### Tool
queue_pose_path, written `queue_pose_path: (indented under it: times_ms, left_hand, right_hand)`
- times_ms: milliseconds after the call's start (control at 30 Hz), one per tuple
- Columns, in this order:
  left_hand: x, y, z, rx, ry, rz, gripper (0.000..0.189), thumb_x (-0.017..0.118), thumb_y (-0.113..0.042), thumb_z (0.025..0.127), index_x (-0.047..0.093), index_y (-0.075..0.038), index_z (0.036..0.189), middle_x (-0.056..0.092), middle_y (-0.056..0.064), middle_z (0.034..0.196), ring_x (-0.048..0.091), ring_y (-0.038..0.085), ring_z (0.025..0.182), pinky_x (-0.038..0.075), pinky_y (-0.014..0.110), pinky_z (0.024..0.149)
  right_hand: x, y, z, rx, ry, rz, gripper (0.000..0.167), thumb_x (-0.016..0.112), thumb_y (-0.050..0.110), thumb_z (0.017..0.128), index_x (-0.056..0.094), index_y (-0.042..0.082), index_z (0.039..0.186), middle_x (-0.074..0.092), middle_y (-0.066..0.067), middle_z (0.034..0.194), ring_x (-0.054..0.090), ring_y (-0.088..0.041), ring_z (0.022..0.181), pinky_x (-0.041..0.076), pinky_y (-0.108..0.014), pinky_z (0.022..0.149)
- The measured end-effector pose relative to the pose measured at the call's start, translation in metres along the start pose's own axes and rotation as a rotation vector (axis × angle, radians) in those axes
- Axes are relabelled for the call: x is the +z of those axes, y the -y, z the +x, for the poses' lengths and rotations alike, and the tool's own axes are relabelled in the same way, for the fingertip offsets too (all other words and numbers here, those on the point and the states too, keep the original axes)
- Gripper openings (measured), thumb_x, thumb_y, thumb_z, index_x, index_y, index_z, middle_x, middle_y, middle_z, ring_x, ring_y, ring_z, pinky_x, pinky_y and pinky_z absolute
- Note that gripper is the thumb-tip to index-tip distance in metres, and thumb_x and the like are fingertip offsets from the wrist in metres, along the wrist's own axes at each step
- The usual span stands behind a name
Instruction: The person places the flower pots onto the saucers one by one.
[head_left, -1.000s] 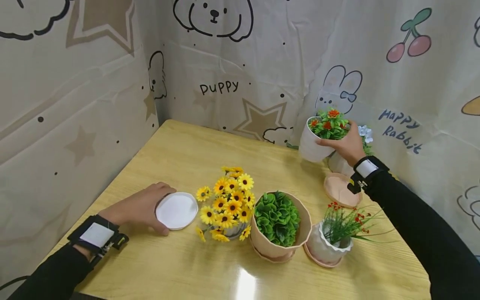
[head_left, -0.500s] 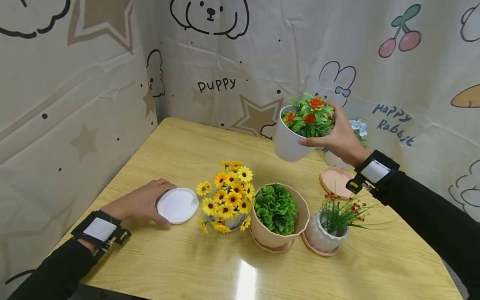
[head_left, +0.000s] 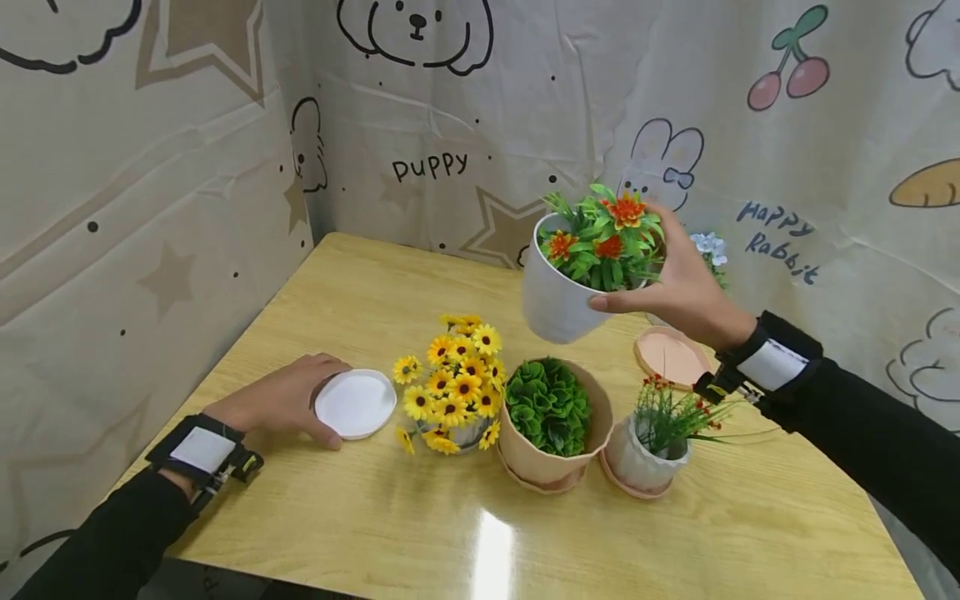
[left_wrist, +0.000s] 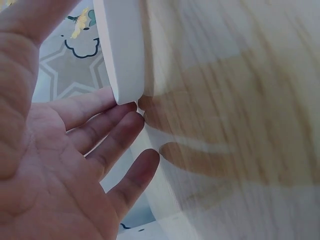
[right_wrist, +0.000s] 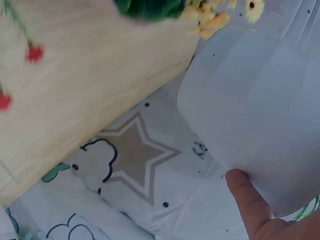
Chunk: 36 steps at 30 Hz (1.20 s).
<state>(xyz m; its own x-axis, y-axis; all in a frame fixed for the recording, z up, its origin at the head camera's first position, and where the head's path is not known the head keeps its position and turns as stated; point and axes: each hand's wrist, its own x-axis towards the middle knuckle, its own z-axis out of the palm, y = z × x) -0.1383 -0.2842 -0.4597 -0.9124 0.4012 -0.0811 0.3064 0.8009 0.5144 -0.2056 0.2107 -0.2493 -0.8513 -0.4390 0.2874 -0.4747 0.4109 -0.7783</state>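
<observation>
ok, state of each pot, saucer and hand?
Orange-flower pot: lifted, tilted
Right hand: gripping it
White saucer: no pot on it
Left hand: around that saucer's edge
Potted yellow flowers: upright
Pink pot: upright on middle saucer
Red-flower pot: upright on right saucer
Rear saucer: no pot on it
Potted blue flowers: mostly hidden

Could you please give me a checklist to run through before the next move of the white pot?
1. Right hand grips the white pot: ok.
2. White pot off the table: ok, held in the air.
3. White pot apart from the yellow daisies: ok, a gap shows.
4. White saucer has nothing on it: ok.
5. Left hand holds the white saucer firmly: cannot tell.
6. White pot above the white saucer: not ok.
</observation>
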Motion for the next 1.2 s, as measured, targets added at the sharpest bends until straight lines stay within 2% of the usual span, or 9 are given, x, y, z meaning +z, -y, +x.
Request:
queue_pose_path:
  times_ms: [167, 267, 400, 500, 600, 833, 1067, 1200]
  left_hand:
    - [-0.002, 0.003, -0.001, -0.013, -0.003, 0.019, 0.117, 0.099, -0.061, 0.062, 0.054, 0.002, 0.15, 0.058, 0.022, 0.146, 0.054, 0.042, 0.131, 0.048, 0.065, 0.109]
    - [-0.001, 0.005, 0.0, 0.002, -0.013, 0.015, 0.115, 0.1, -0.059, 0.061, 0.057, 0.002, 0.148, 0.06, 0.021, 0.144, 0.056, 0.043, 0.13, 0.05, 0.065, 0.106]
    - [0.003, 0.007, 0.0, 0.009, -0.012, -0.007, 0.111, 0.101, -0.056, 0.06, 0.059, 0.0, 0.147, 0.062, 0.019, 0.141, 0.058, 0.041, 0.128, 0.051, 0.064, 0.105]
    - [0.004, 0.007, -0.002, -0.006, -0.002, -0.009, 0.113, 0.101, -0.057, 0.06, 0.058, -0.001, 0.148, 0.061, 0.018, 0.143, 0.056, 0.04, 0.13, 0.05, 0.063, 0.107]
    - [0.004, 0.007, -0.004, -0.008, 0.001, 0.001, 0.114, 0.1, -0.058, 0.061, 0.056, 0.0, 0.149, 0.059, 0.02, 0.146, 0.054, 0.041, 0.132, 0.049, 0.065, 0.108]
    - [0.0, 0.004, -0.007, 0.014, -0.023, 0.014, 0.114, 0.1, -0.06, 0.061, 0.057, -0.002, 0.15, 0.056, 0.024, 0.148, 0.052, 0.045, 0.132, 0.047, 0.07, 0.106]
    - [-0.002, 0.0, -0.007, -0.003, -0.041, 0.017, 0.11, 0.1, -0.058, 0.062, 0.059, -0.008, 0.151, 0.055, 0.021, 0.143, 0.051, 0.044, 0.128, 0.045, 0.071, 0.105]
    - [-0.003, 0.0, -0.008, 0.026, -0.047, 0.025, 0.108, 0.099, -0.059, 0.062, 0.061, -0.009, 0.15, 0.056, 0.02, 0.142, 0.051, 0.043, 0.127, 0.045, 0.071, 0.104]
  right_hand:
    - [0.011, 0.011, -0.014, -0.024, 0.03, -0.005, 0.112, 0.095, 0.006, 0.073, 0.03, 0.018, 0.164, 0.044, -0.004, 0.159, 0.041, -0.024, 0.146, 0.031, -0.06, 0.124]
    - [0.018, 0.017, -0.026, -0.017, 0.044, -0.021, 0.113, 0.096, 0.008, 0.072, 0.031, 0.019, 0.164, 0.045, -0.002, 0.158, 0.042, -0.021, 0.146, 0.031, -0.059, 0.123]
    - [0.027, 0.027, -0.039, -0.019, 0.08, -0.014, 0.115, 0.096, 0.007, 0.071, 0.03, 0.02, 0.164, 0.047, 0.0, 0.157, 0.049, -0.02, 0.141, 0.043, -0.051, 0.117]
    - [0.035, 0.035, -0.044, -0.031, 0.118, 0.009, 0.116, 0.095, 0.005, 0.071, 0.029, 0.02, 0.165, 0.047, 0.0, 0.157, 0.054, -0.02, 0.137, 0.054, -0.041, 0.108]
    - [0.045, 0.043, -0.046, -0.064, 0.157, 0.044, 0.117, 0.095, 0.003, 0.069, 0.03, 0.019, 0.164, 0.047, -0.001, 0.157, 0.056, -0.022, 0.135, 0.058, -0.035, 0.101]
    - [0.077, 0.062, -0.048, -0.142, 0.26, 0.222, 0.118, 0.096, -0.001, 0.066, 0.031, 0.015, 0.163, 0.052, -0.008, 0.154, 0.059, -0.028, 0.134, 0.059, -0.043, 0.102]
    - [0.117, 0.079, -0.06, -0.131, 0.267, 0.356, 0.123, 0.098, 0.007, 0.062, 0.03, 0.014, 0.164, 0.05, -0.012, 0.153, 0.061, -0.032, 0.131, 0.062, -0.047, 0.095]
    - [0.141, 0.084, -0.064, -0.13, 0.271, 0.393, 0.121, 0.097, 0.006, 0.062, 0.033, 0.014, 0.164, 0.053, -0.009, 0.152, 0.062, -0.03, 0.13, 0.062, -0.046, 0.095]
